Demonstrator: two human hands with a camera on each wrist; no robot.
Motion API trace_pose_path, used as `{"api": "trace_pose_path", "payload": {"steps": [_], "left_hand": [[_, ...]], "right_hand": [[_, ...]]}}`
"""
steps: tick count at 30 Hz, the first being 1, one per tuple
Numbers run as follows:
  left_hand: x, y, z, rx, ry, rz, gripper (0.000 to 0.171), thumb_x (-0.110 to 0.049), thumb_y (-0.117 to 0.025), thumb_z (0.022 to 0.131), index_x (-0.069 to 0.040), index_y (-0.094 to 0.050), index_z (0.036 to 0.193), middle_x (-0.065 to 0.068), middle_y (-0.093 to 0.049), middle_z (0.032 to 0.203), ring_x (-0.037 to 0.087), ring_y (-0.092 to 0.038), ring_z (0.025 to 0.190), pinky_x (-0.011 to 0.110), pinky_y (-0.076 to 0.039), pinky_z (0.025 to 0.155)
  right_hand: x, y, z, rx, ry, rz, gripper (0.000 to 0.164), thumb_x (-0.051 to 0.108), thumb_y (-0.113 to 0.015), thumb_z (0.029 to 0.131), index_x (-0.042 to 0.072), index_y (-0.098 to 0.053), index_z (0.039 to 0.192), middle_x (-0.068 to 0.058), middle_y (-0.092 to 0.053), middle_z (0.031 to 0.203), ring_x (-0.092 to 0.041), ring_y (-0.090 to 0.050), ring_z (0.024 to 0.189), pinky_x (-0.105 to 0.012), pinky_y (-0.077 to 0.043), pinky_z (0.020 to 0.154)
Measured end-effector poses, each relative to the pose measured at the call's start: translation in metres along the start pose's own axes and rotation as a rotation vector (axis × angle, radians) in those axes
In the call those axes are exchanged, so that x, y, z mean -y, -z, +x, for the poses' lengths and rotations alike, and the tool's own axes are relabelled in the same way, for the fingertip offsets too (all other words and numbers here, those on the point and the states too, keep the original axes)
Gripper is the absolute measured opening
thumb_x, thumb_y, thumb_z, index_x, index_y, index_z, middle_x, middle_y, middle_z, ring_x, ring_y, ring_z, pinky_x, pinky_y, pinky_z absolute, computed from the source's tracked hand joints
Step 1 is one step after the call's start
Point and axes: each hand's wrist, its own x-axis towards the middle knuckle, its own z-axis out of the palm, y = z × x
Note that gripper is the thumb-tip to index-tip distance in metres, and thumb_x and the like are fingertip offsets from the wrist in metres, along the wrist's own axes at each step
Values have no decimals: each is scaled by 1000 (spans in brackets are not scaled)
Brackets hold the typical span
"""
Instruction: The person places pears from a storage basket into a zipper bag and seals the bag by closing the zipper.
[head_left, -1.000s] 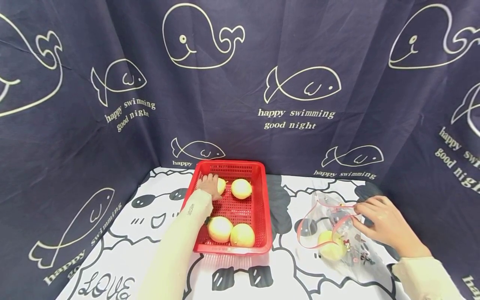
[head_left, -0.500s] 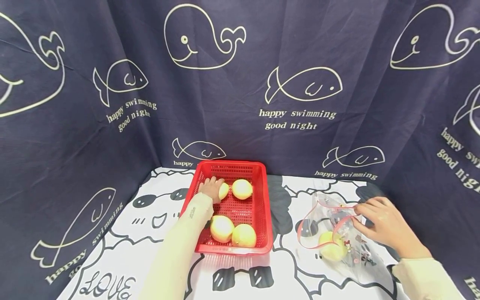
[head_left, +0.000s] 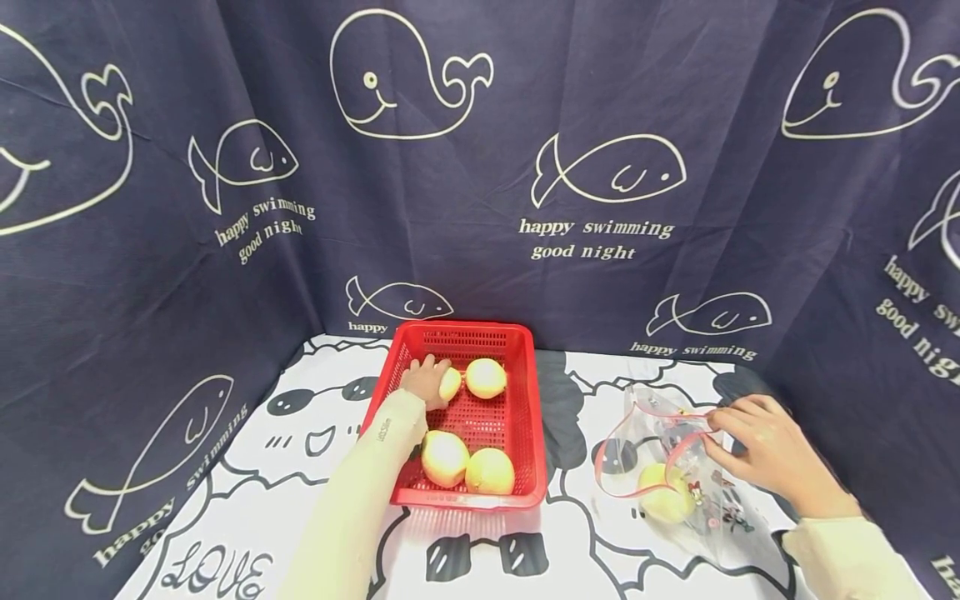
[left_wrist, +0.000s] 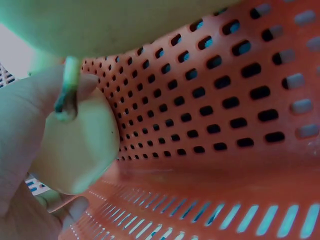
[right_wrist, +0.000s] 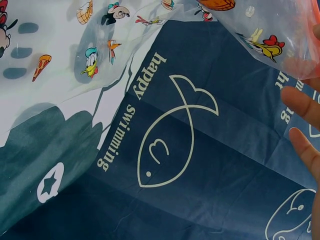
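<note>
Inside the red basket [head_left: 467,501], my left hand [head_left: 424,383] grips a round yellow pear [head_left: 450,385]. Thumb and fingers lie around this pear [left_wrist: 82,147] in the left wrist view. Another pear [head_left: 486,378] sits just right of it, and two more, a left one [head_left: 444,458] and a right one [head_left: 490,472], lie at the basket's near end. On the right, my right hand [head_left: 768,454] pinches the pink rim of a clear cartoon-print plastic bag [head_left: 712,533], whose mouth gapes. One pear [head_left: 660,500] shows through the bag.
A white cloth [head_left: 300,492] printed with black cartoon drawings covers the table. Dark blue curtains [head_left: 600,300] with fish and whales stand close behind the basket and at both sides.
My left hand has shifted slightly right and nearer in the basket, and the pear beside it shows more. The right hand and bag stay in place.
</note>
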Motion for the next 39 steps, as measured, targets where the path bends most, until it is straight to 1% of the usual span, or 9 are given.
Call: {"api": "trace_pose_path", "payload": {"steps": [3,10,16,20,23,29,32,37,39], "left_hand": [[2,-4,2,-19,-6,-9,83,-34,-85,75,-15,-47,146,17,-47,135,39,-49,114,51,-47,91],[3,-7,6,-41,30,-45,85,-36,-86,71,-13,-48,144,17,-48,133,41,-49,111,51,-49,87],[1,-3,4,-37,37,-70,85,-35,-87,71,-13,-49,144,18,-48,132,42,-48,111,52,-50,87],[-1,1,3,-48,33,-66,84,-36,-86,71,-13,-50,143,18,-48,133,42,-49,111,52,-51,86],[-3,5,2,-84,20,-66,85,-37,-87,70,-13,-50,142,19,-49,133,43,-49,111,51,-51,85],[-11,19,0,-178,-31,-88,88,-34,-88,69,-10,-48,143,19,-49,134,42,-48,111,51,-50,88],[-15,25,-1,-222,-55,-95,88,-32,-89,67,-7,-48,141,20,-50,134,42,-48,111,51,-50,87],[-22,34,-4,-240,-74,-90,92,-33,-89,66,-3,-45,141,20,-50,134,42,-47,111,49,-49,90],[-26,36,-5,-247,-86,-88,93,-34,-90,65,-2,-45,140,19,-50,133,41,-47,111,48,-49,91]], "right_hand": [[0,0,-1,2,1,-5,44,43,-46,99,10,-60,73,1,-60,67,-28,-57,64,-44,-37,79],[0,-1,-2,5,9,-6,43,42,-47,99,10,-60,73,0,-61,67,-28,-57,63,-45,-37,77],[1,-1,-1,6,10,-6,43,42,-47,99,10,-60,73,0,-61,66,-27,-56,63,-45,-38,77],[1,-1,0,9,7,-5,44,43,-47,99,10,-60,73,0,-61,66,-27,-56,63,-39,-36,82],[2,0,0,11,3,-3,43,43,-47,99,10,-59,73,0,-60,66,-27,-56,63,-36,-33,86],[3,1,1,13,8,-1,43,42,-47,99,10,-59,73,-1,-61,67,-28,-57,63,-43,-36,80],[3,1,1,13,10,1,43,41,-47,99,10,-60,73,-1,-61,67,-28,-56,63,-43,-36,80],[2,1,1,15,5,6,43,42,-47,99,10,-60,73,0,-62,67,-28,-56,64,-32,-31,90],[2,1,0,17,3,3,43,42,-47,99,10,-60,73,0,-62,67,-27,-56,64,-33,-34,88]]}}
